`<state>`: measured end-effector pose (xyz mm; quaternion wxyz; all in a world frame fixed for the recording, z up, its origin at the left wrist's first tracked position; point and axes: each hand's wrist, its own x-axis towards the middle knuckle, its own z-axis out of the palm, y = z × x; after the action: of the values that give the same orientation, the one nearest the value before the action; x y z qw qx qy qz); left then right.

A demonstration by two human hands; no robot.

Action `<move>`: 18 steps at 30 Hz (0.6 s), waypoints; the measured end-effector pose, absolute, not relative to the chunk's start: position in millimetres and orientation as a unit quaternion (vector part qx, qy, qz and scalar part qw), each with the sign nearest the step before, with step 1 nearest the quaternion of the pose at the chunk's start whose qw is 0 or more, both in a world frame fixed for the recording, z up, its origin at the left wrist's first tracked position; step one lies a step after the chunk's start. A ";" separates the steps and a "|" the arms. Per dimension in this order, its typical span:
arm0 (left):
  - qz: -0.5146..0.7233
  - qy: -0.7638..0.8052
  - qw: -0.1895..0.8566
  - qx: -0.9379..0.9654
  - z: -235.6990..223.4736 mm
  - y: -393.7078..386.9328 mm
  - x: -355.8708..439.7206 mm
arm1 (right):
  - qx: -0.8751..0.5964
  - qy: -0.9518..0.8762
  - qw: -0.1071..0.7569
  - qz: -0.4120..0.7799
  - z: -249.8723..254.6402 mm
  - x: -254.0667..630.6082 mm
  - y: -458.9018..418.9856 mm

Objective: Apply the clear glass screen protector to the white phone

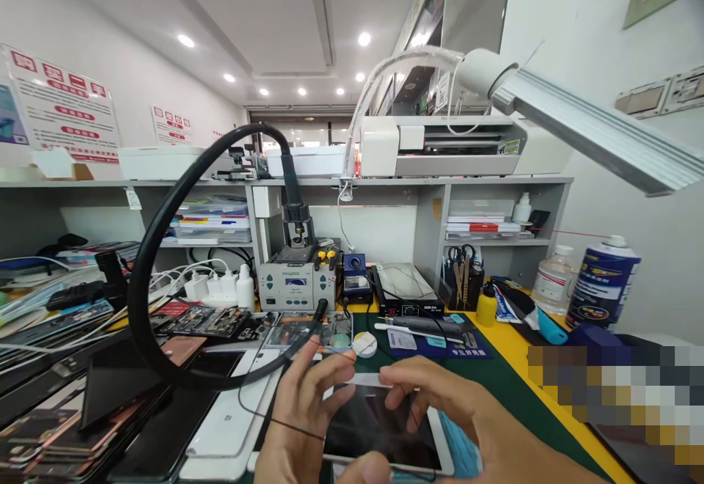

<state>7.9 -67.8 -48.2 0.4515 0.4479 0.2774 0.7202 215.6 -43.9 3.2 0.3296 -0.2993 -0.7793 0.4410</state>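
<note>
Lower centre of the frame: left hand [300, 414] and right hand [440, 403] over a white-framed tablet [379, 433] lying flat on the desk [511, 389], dark screen up. Between the hands, a thin pale strip [366, 379], long axis running left to right across the frame, just above the tablet's far edge. Left fingers [324, 367] are pinched on the strip's left end; right fingers [404, 375] are pinched on its right end; both hands equally near. A thin dark wire [286, 425] crosses the left hand. Left of centre: black hose [144, 264] looping up to a rework station [297, 286]. Lower left: stacked phones [82, 411]. Right: blue can [602, 286], yellow bottle [487, 306].
</note>
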 end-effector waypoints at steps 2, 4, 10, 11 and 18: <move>0.710 0.298 0.455 0.448 -41.6 -68.5 12.8 | -0.296 -0.779 0.332 0.442 7.3 219.2 -45.9; 0.701 0.313 0.463 0.442 -35.6 -67.8 17.1 | -0.291 -0.771 0.344 0.451 7.4 222.0 -43.0; 0.684 0.334 0.475 0.442 -22.5 -61.1 27.9 | -0.264 -0.739 0.406 0.468 0.9 224.9 -27.4; 0.676 0.338 0.481 0.445 -20.5 -60.1 28.3 | -0.259 -0.735 0.416 0.469 0.5 225.6 -25.5; 0.545 0.447 0.473 0.528 -15.8 -60.9 -16.0 | -0.287 -0.667 0.449 0.521 -2.3 245.1 -11.9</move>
<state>-16.0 -60.9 -15.8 0.4733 0.5284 0.4471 0.5449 245.1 -11.9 -2.3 0.4488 -0.2872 -0.6667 0.5212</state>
